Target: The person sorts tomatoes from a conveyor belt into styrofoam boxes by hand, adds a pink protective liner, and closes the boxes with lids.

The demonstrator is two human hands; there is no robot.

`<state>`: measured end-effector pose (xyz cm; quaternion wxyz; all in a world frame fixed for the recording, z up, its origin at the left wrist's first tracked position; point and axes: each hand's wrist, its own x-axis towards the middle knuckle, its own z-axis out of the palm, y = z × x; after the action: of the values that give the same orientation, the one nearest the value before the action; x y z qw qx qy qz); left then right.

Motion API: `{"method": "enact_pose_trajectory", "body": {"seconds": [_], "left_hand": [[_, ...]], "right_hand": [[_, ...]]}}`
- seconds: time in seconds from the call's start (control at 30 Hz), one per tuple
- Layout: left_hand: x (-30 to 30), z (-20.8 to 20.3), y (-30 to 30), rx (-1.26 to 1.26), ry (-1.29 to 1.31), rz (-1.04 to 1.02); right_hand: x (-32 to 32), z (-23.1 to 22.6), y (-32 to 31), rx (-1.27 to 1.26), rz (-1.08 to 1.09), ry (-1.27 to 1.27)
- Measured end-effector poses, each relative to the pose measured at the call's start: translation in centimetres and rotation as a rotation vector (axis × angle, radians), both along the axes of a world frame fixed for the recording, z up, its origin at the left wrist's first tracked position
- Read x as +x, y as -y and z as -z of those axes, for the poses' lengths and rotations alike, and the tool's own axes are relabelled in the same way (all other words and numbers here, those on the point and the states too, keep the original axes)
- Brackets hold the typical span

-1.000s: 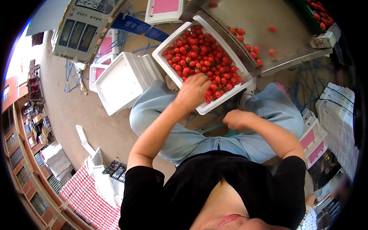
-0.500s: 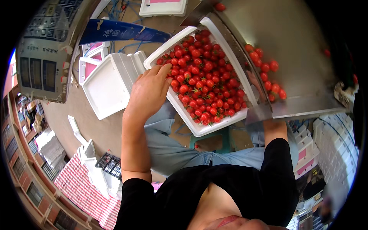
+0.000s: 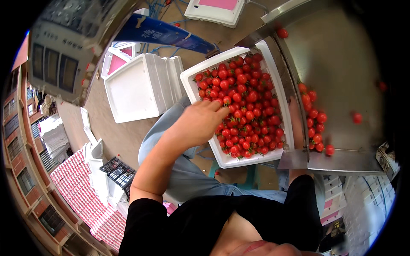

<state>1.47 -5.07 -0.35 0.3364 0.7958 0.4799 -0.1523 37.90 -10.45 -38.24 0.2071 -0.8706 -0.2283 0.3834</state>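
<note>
A white foam crate (image 3: pixel 235 163) full of cherry tomatoes (image 3: pixel 245 100), many with green stems, is tilted in front of me. My left hand (image 3: pixel 204 118) reaches over its left rim, fingers stretched out and resting on the tomatoes, with none seen held. My right hand (image 3: pixel 295 117) is at the crate's right side, partly under the lip of a metal tray; its fingers are mostly hidden. Several loose tomatoes (image 3: pixel 316 123) lie in the metal tray (image 3: pixel 341 55) along its edge by the crate.
Stacked white foam lids or crates (image 3: pixel 134 89) stand to the left. A blue post (image 3: pixel 166 36) and a scale with displays (image 3: pixel 55 64) are at upper left. A green stool (image 3: pixel 247 179) is below the crate. Another white crate (image 3: pixel 215 13) lies at the far side.
My left hand has moved from the crate's left rim further over the tomatoes. The whole view has shifted. A tomato now appears farther out in the metal tray.
</note>
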Motion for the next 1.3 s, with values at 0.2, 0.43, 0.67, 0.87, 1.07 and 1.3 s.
{"method": "enact_pose_trajectory", "body": {"seconds": [0.2, 0.43, 0.67, 0.87, 1.07, 1.3], "left_hand": [[1.2, 2.5, 0.6, 0.167, -0.071, 0.049], [2.5, 1.4, 0.2, 0.195, 0.005, 0.011], [-1.2, 2.2, -0.5, 0.298, 0.203, -0.184], [-5.0, 2.7, 0.1, 0.312, 0.580, -0.592], [-1.0, -0.1, -1.1, 0.471, 0.716, -0.480], [13.1, -3.5, -9.7, 0.680, 0.268, -0.034]], "right_hand": [[0.3, -3.5, 3.4, 0.274, 0.254, -0.260], [-0.3, -11.2, 15.2, 0.329, 0.168, -0.337], [-12.7, -33.8, 15.1, 0.443, -0.683, -0.460], [-10.0, -44.4, 4.2, 0.884, -1.190, 0.495], [-2.1, -44.4, -1.6, 0.027, -0.992, 0.704], [-0.9, -39.1, -2.3, 0.039, -0.983, 0.527]]}}
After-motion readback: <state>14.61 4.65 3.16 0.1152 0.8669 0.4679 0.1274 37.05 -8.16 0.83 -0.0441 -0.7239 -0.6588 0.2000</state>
